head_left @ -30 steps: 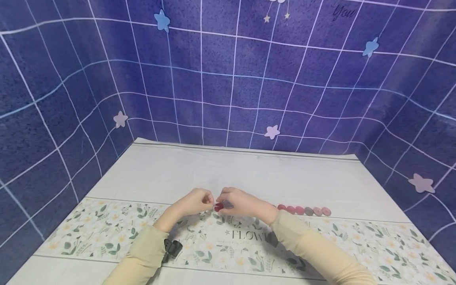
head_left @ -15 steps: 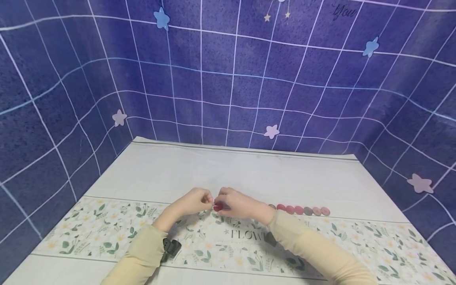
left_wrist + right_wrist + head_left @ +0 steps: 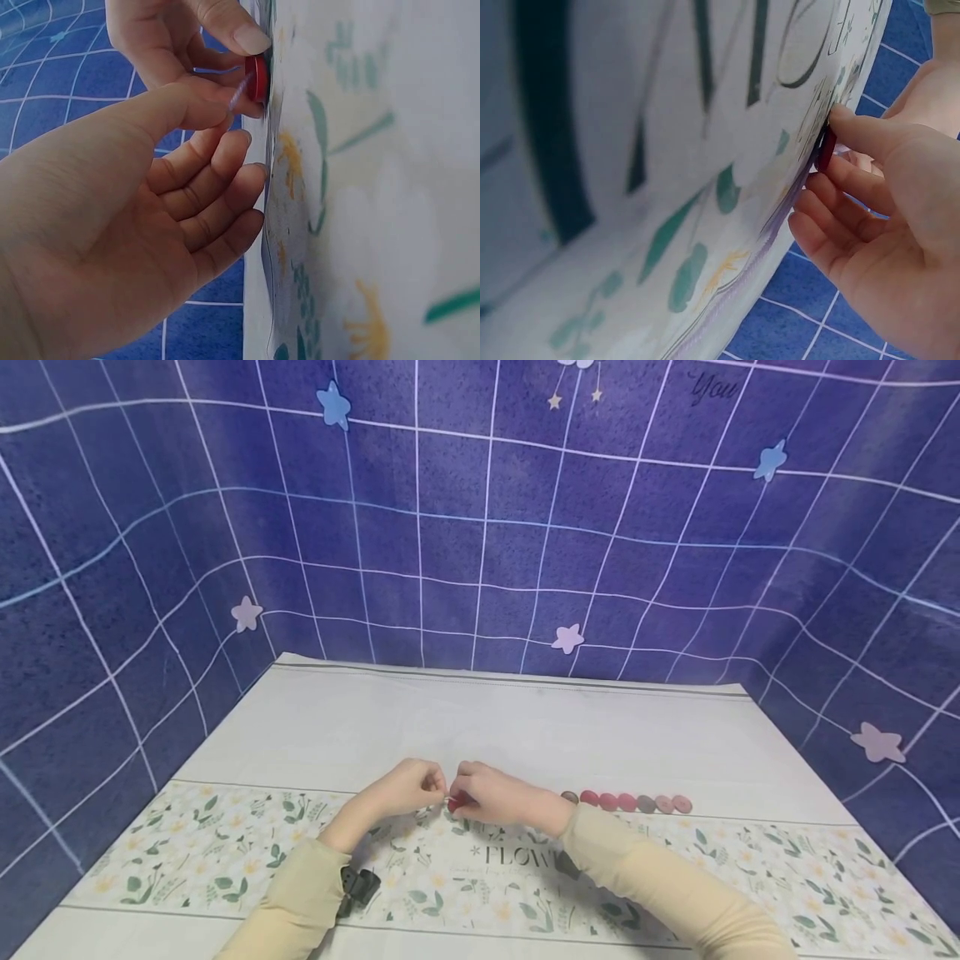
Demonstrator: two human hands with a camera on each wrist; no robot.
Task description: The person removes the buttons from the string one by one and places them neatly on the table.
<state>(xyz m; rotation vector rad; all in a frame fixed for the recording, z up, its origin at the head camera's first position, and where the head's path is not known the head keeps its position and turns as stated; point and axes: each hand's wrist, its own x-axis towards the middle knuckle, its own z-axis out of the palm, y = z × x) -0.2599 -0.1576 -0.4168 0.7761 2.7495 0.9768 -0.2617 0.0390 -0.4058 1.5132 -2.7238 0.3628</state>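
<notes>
A red button [image 3: 256,79] stands on edge just above the cloth in the left wrist view. My right hand [image 3: 498,795] pinches it between thumb and fingers, covering much of it in the head view. Close on its left, my left hand [image 3: 408,789] pinches a thin lilac string [image 3: 240,91] between thumb and index finger. The string reaches the button's face; whether it passes through a hole cannot be told. In the right wrist view, more lilac string [image 3: 739,296] trails along the cloth below the right hand.
Right of my right forearm lies a row of several buttons [image 3: 627,802] in red, pink, grey-green and dark colours. A floral runner [image 3: 225,852] with printed lettering crosses the white tablecloth [image 3: 510,718]. Behind stands a blue curtain [image 3: 450,543] with grid lines and stars.
My right hand's fingers have shifted slightly over the red button, so less of it shows. A dark button at the row's left end has come into view. The left hand stays nearly still.
</notes>
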